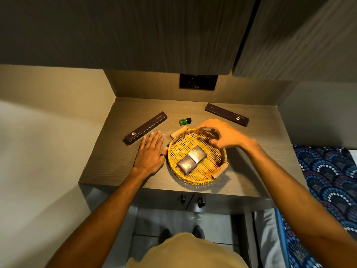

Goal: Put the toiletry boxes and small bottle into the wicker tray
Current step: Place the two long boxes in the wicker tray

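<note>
- Woven golden wicker tray (pixel 193 177) sits at the near middle of the wooden shelf (pixel 108 167), a wooden handle at its near right and another at its far left
- Two small square dark boxes (pixel 192 159) lie inside the tray, touching each other, logos up
- The left hand (pixel 151 153) lies flat on the shelf just left of the tray, fingers spread and empty, a dark ring on one finger; its thumb is close to the tray's rim
- The right hand (pixel 222 135) hovers over the tray's far right rim, fingers loosely curled and blurred; it holds nothing that can be made out
- A long dark box (pixel 145 127) lies slantwise on the shelf just beyond the left fingertips
- The small green bottle (pixel 185 121) lies on its side outside the tray, near its far handle
- A second long dark box (pixel 227 114) lies at the far right, beyond the right hand
- A dark wall socket (pixel 198 82) is on the back panel
</note>
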The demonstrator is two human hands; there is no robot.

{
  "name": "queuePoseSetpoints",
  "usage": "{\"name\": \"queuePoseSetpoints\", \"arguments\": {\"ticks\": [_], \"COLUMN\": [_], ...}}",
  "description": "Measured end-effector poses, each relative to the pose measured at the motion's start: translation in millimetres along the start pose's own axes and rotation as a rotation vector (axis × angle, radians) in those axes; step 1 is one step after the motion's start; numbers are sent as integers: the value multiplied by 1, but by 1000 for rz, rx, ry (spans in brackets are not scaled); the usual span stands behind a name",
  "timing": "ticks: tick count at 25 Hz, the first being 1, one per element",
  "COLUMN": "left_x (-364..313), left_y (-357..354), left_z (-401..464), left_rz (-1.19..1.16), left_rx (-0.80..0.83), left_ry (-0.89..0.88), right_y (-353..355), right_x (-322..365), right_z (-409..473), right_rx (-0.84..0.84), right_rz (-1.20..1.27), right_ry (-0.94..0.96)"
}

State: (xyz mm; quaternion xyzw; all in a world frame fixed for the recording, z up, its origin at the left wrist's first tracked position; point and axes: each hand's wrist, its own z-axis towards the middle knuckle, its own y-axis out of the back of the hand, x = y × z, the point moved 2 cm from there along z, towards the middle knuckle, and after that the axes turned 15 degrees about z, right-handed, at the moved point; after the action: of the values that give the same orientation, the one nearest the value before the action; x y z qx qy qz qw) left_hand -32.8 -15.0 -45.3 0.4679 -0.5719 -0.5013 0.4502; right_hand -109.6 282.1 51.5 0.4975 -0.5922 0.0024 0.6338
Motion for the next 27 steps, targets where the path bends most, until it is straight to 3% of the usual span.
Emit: {"name": "queuePoseSetpoints", "arguments": {"ticks": [3,5,7,11,14,17,19,23,27], "left_x": [0,0,-1,-2,0,-2,-3,-3,-3], "left_y": [0,1,2,2,2,2,2,3,3], "left_z": [-1,-1,-1,-2,-2,-2,-3,-3,-4], "left_rz": [7,9,4,1,6,6,9,11,9], "left_rx": [7,15,13,15,12,11,10,12,11], "left_ry": [5,10,12,6,13,8,7,10,13], "right_y": [53,65,66,76,91,95,84,52,28], "right_x": [-27,-49,-66,-76,-57,-23,-3,11,8], "right_z": [2,-2,-7,-16,-25,-38,-45,-52,-54], "right_rx": [-428,-438,-431,-519,-577,-378,-190,7,77], "right_rz": [-153,-256,-187,-29,14,-97,-217,-315,-419], "right_ry": [-220,-506,-630,-610,-390,-10,145,78,41]}}
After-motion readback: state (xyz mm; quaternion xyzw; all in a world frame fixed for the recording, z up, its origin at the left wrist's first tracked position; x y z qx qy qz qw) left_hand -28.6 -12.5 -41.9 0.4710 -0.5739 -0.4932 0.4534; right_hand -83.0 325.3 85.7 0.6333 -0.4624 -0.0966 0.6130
